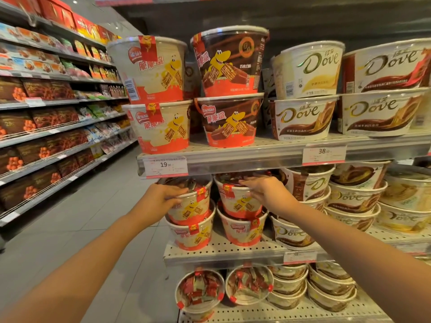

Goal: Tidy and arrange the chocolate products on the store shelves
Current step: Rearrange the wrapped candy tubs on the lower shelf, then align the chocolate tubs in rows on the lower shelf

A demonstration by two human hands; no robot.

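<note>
**On the middle shelf: both hands at the top wafer tubs**

Under the left hand [161, 199], fingers curled over the rim of the upper left cream wafer tub [191, 206], thumb low on its side, gripping. Just right of those fingertips, the upper right cream wafer tub [239, 201], with the right hand [263, 191] laid flat across its lid, fingers straight and slightly spread, pressing, not curled. Beneath each, a second cream tub, stacked on the perforated middle shelf [224, 252]. Right of the right hand's fingers, tilted Dove tubs [310, 185]. Above both hands, a 19.90 price tag [165, 167].
</note>
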